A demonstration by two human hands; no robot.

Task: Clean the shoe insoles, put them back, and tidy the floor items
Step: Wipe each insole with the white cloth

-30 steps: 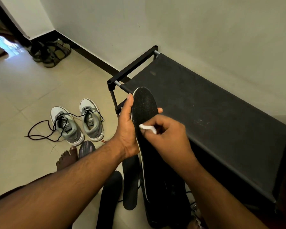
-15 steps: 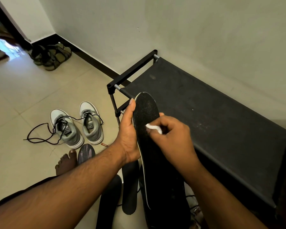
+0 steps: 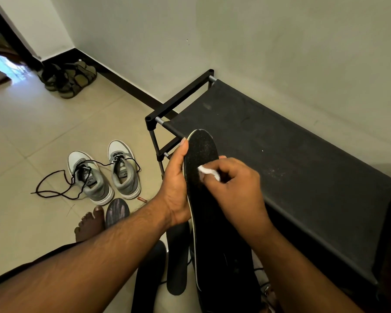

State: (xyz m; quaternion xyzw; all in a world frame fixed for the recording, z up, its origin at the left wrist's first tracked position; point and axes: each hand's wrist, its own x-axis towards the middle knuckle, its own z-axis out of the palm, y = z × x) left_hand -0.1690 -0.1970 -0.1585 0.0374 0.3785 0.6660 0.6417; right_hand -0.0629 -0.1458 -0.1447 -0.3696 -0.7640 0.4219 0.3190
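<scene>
- Fingers (image 3: 215, 169) of the right hand (image 3: 237, 188) pinch a small white wipe (image 3: 209, 172) and press it against a black insole (image 3: 202, 159).
- Left hand (image 3: 175, 188) grips that insole from behind, thumb along its left edge, holding it upright in front of a black shoe rack (image 3: 280, 154).
- Two more dark insoles (image 3: 177, 258) lie on the tiled floor (image 3: 32, 136) below.
- Grey sneakers (image 3: 104, 175) with loose black laces (image 3: 54, 188) stand to the left, beside a bare foot (image 3: 89, 224).

left hand (image 3: 175, 188) gripping insole (image 3: 202, 154); right hand (image 3: 237, 188) (wipe (image 3: 209, 171)) rubbing
</scene>
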